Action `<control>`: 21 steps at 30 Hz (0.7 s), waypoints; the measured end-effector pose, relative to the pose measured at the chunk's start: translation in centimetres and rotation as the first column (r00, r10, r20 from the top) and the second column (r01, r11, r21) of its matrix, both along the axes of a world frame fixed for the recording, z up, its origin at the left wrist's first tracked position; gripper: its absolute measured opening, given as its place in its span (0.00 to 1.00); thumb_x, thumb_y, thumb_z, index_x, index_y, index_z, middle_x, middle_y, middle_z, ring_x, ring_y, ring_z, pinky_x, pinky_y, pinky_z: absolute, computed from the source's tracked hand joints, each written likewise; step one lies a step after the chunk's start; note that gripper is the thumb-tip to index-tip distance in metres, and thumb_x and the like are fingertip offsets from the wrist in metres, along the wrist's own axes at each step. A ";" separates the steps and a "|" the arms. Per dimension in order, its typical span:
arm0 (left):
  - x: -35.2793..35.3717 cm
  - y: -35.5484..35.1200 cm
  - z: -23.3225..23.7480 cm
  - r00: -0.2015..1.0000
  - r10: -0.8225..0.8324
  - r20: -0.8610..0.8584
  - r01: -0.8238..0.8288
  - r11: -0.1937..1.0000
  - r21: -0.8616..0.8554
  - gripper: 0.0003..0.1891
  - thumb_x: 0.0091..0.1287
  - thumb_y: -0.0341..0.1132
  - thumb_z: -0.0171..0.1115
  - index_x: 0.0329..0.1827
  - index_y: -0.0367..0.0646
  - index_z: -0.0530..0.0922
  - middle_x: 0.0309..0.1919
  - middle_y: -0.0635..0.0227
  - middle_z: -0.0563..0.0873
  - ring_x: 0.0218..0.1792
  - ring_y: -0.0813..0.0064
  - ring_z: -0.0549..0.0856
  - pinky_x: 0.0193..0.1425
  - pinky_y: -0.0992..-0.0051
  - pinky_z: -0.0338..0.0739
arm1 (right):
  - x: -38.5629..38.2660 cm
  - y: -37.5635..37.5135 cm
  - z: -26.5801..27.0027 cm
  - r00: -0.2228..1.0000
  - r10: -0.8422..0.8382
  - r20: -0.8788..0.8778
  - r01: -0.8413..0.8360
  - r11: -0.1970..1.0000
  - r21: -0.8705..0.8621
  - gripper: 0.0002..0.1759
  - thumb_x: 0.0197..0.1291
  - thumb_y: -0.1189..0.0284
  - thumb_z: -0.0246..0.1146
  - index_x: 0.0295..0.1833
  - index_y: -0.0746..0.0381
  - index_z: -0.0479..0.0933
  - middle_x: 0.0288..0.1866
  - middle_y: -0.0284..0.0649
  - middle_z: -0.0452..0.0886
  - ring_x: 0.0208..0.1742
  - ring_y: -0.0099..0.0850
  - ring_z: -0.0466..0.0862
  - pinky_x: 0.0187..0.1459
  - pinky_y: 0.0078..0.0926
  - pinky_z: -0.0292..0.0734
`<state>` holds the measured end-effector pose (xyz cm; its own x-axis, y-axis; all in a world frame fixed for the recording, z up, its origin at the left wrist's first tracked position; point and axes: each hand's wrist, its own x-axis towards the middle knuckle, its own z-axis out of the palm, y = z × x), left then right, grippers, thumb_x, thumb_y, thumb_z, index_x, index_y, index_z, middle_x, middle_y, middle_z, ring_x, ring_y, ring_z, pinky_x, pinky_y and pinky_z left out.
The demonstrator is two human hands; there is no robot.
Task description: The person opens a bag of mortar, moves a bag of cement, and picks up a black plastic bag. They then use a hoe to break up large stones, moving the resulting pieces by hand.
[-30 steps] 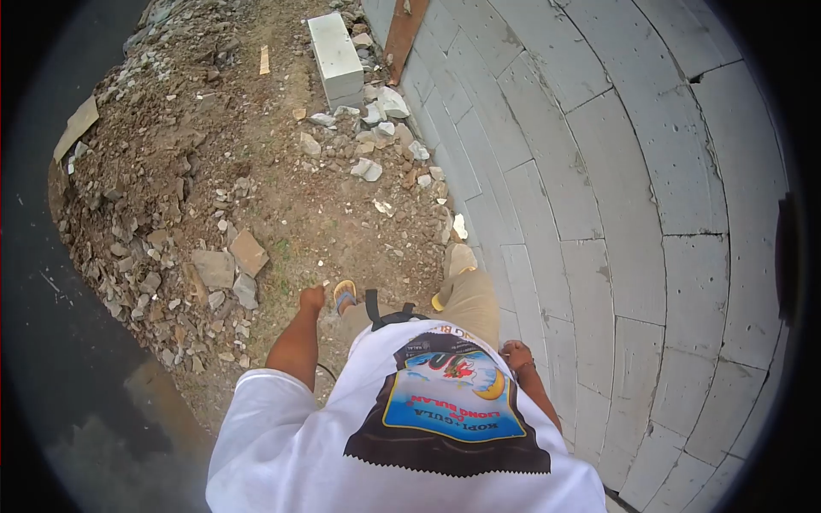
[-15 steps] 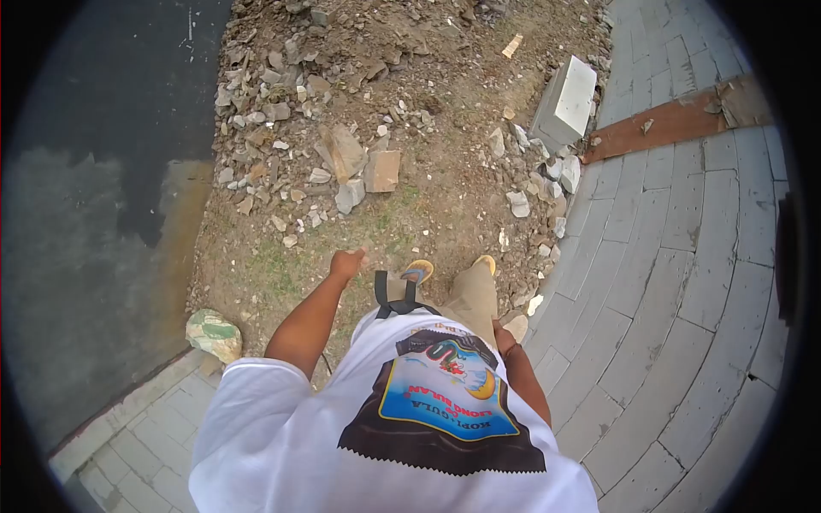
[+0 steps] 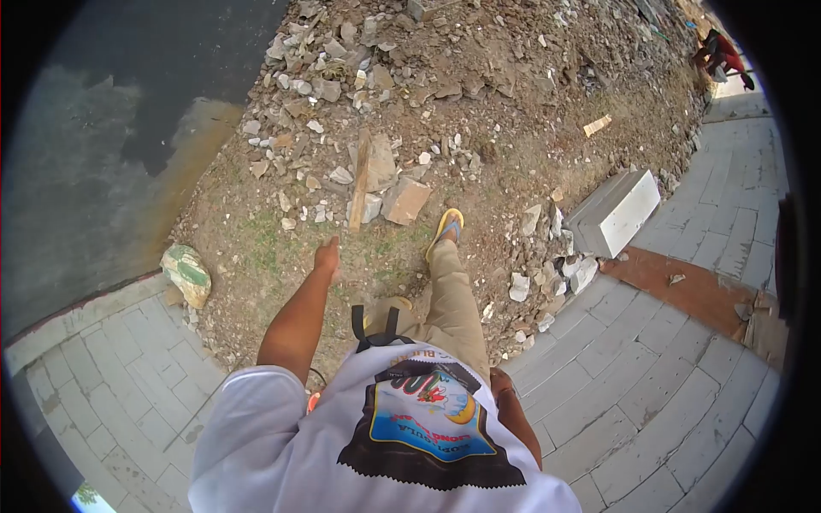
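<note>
My left hand (image 3: 327, 256) hangs forward over the ground, fingers curled in with nothing showing in them. Just ahead of it in this view stands or leans a narrow wooden strip (image 3: 360, 175), its lower end near my fingertips but apart from them. The strip overlaps a grey-brown stone slab (image 3: 381, 162) and a tan block (image 3: 407, 202). My right hand (image 3: 501, 380) is beside my right thigh, largely covered by my white shirt; its fingers are hidden. One foot in a yellow and blue flip-flop (image 3: 445, 231) is out in front.
Rubble (image 3: 479, 77) spreads ahead. A pale rectangular block (image 3: 611, 214) lies on the right, beside a brown strip (image 3: 684, 286) across grey paving (image 3: 616, 359). A white and green stone (image 3: 186, 275) lies left, near a dark surface (image 3: 94, 188). A person in red (image 3: 723, 58) is far right.
I have stepped forward, one foot now well ahead. My view has turned right, bringing the person in red into sight. The wooden strip now shows clearly across the stones.
</note>
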<state>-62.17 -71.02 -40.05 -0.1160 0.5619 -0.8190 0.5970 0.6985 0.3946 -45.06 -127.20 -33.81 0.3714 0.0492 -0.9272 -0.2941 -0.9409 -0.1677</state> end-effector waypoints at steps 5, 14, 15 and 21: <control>4.9 6.1 -11.0 0.933 -0.301 -0.196 0.315 0.948 0.044 0.31 0.67 0.57 0.62 0.53 0.33 0.82 0.43 0.52 0.86 0.43 0.55 0.87 0.41 0.55 0.82 | 17.0 5.5 -4.4 0.962 -0.271 -0.029 0.272 0.950 0.154 0.20 0.66 0.68 0.61 0.63 0.61 0.74 0.44 0.37 0.84 0.36 0.28 0.84 0.32 0.28 0.78; 9.2 -0.7 -8.0 0.995 -0.092 0.040 0.096 0.987 -0.130 0.16 0.59 0.35 0.66 0.48 0.37 0.80 0.24 0.60 0.84 0.26 0.67 0.87 0.30 0.60 0.80 | 21.0 32.4 -17.5 0.955 0.089 -0.284 0.073 0.855 0.514 0.20 0.65 0.74 0.60 0.62 0.56 0.76 0.49 0.35 0.83 0.46 0.25 0.81 0.44 0.27 0.80; 7.8 -3.6 -6.6 0.979 -0.194 -0.057 0.195 0.981 -0.001 0.18 0.58 0.35 0.66 0.49 0.35 0.79 0.27 0.56 0.85 0.27 0.66 0.88 0.33 0.59 0.81 | 18.8 35.8 -17.8 0.940 0.322 -0.110 -0.133 0.645 0.753 0.16 0.67 0.70 0.64 0.58 0.61 0.79 0.45 0.36 0.85 0.44 0.26 0.83 0.45 0.26 0.80; 2.7 -10.9 6.1 0.946 -0.284 -0.155 0.292 0.956 0.027 0.27 0.59 0.39 0.68 0.60 0.40 0.75 0.39 0.43 0.87 0.43 0.43 0.87 0.46 0.54 0.82 | 4.6 53.1 -14.9 0.734 -0.041 -0.678 0.378 0.854 0.358 0.26 0.65 0.58 0.69 0.61 0.63 0.75 0.48 0.39 0.82 0.45 0.30 0.83 0.43 0.32 0.80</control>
